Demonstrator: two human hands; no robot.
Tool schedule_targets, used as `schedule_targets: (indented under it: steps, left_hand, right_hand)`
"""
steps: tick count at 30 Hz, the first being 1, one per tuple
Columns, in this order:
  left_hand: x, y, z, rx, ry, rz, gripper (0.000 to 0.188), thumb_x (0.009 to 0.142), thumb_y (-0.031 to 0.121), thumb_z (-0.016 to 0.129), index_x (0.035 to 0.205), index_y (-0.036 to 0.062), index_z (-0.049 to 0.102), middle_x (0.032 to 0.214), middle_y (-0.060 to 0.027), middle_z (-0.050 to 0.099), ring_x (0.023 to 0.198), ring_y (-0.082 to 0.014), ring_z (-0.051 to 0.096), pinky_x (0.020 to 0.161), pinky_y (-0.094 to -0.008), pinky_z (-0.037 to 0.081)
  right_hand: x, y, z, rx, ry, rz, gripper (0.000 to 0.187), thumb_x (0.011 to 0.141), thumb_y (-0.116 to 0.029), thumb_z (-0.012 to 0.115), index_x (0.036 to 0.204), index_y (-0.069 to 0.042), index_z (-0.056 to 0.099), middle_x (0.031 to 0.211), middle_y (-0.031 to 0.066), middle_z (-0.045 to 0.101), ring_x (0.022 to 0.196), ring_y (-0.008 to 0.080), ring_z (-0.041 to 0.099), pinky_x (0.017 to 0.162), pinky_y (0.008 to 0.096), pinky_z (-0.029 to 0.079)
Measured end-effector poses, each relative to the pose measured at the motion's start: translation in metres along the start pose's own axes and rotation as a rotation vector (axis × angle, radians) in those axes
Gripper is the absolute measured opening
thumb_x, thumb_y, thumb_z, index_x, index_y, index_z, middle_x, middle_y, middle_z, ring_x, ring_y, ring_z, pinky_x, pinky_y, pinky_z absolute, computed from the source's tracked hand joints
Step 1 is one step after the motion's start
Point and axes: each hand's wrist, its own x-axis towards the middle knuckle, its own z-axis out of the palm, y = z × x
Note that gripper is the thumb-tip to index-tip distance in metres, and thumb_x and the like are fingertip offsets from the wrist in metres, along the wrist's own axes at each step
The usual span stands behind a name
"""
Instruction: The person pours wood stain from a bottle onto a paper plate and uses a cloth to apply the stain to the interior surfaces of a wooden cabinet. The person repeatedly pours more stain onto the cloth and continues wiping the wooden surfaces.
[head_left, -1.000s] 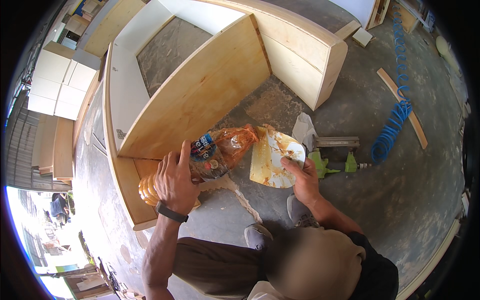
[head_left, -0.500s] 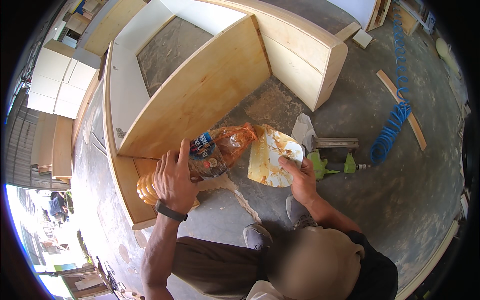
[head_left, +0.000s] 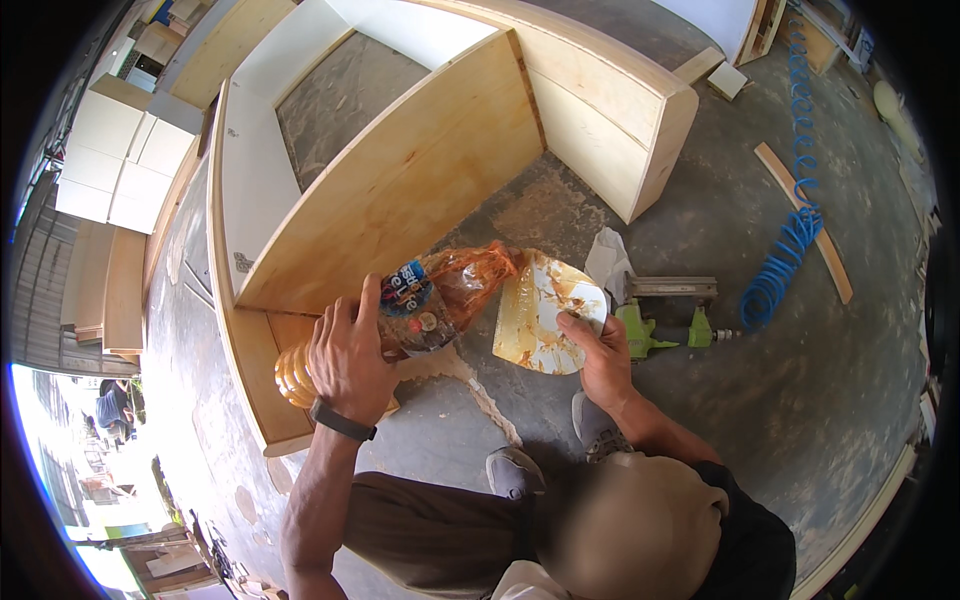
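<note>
Concrete floor (head_left: 790, 440), plywood cabinet frame (head_left: 400, 180) ahead; green nail gun (head_left: 632, 325) and coiled blue hose (head_left: 772, 275) off to the right. Left hand (head_left: 352, 365) wrapped around plastic bottle (head_left: 425, 310), tilted, orange-smeared mouth at upper edge of stained sheet (head_left: 530, 315); contact unclear. Right hand (head_left: 606, 365) pinching sheet, thumb on top. Just changed: sheet nudged slightly leftward, bottle almost unmoved. Probably same step, at the bottle's mouth.

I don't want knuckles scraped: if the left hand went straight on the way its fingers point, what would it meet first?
Past the plastic bottle it holds, the left hand would probably meet the pale wooden panel first, though depth is hard to judge from this single view.
</note>
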Motion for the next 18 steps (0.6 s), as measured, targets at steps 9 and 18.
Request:
schedule_targets:
  steps: [9,18]
  left_hand:
    - [-0.005,0.002,0.001,-0.050,-0.003,0.015,0.091,0.062,0.007,0.088,0.144,0.0098,0.051,0.110,-0.0150,0.065,0.104,-0.0356,0.063,0.089,-0.0453,0.050]
    - [-0.004,0.002,0.001,-0.094,-0.013,0.003,0.095,0.058,0.008,0.094,0.143,0.0091,0.050,0.115,-0.0160,0.067,0.106,-0.0373,0.065,0.089,-0.0480,0.052]
  right_hand:
    - [0.010,-0.012,0.011,0.066,0.081,-0.083,0.023,0.100,-0.013,0.068,0.117,0.001,0.070,0.105,0.0027,0.073,0.094,0.0067,0.065,0.083,0.0256,0.051]
    - [0.027,-0.028,0.019,0.118,0.127,-0.272,0.020,0.098,-0.008,0.066,0.116,-0.001,0.069,0.108,0.0047,0.073,0.097,0.0103,0.067,0.088,0.0284,0.050]
